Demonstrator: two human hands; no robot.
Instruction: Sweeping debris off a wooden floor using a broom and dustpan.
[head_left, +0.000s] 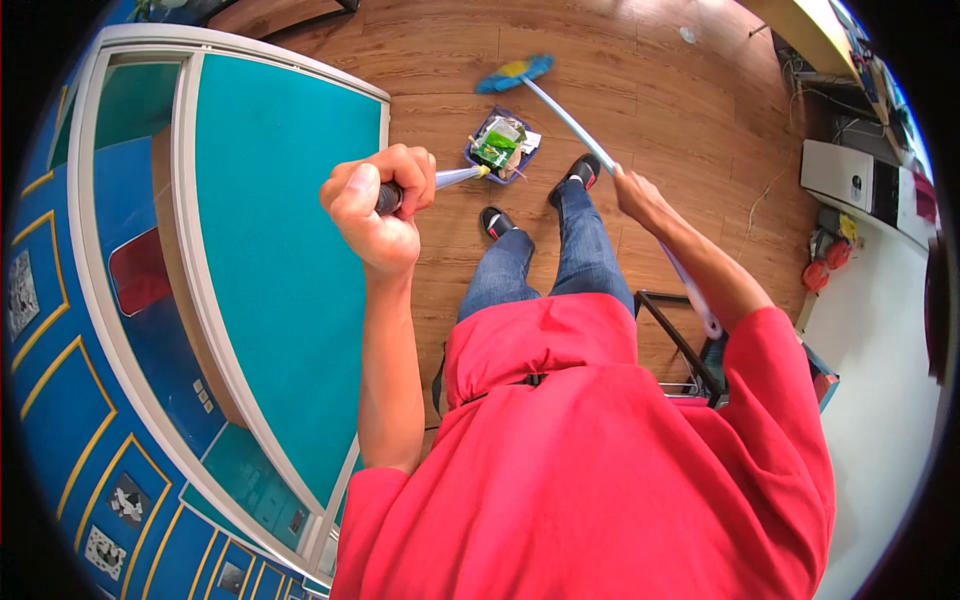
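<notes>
My left hand (381, 202) is closed round the dark grip of a long-handled dustpan (501, 146), whose pale handle runs down to the pan on the floor. Green and clear wrappers, a white scrap and other litter fill the pan. In my right hand (637, 196) is the light blue handle of a broom (570, 124). Its blue and yellow head (516, 73) is slightly blurred and lies beyond the dustpan, apart from it. The upper end of the broom handle passes beneath my right forearm.
A teal partition with a white frame (386, 120) stands at the left. My feet in dark sandals (499, 223) are just below the dustpan. A dark metal frame (679, 334) is near my right side. A desk (814, 30), cables and a white cabinet (836, 174) line the right.
</notes>
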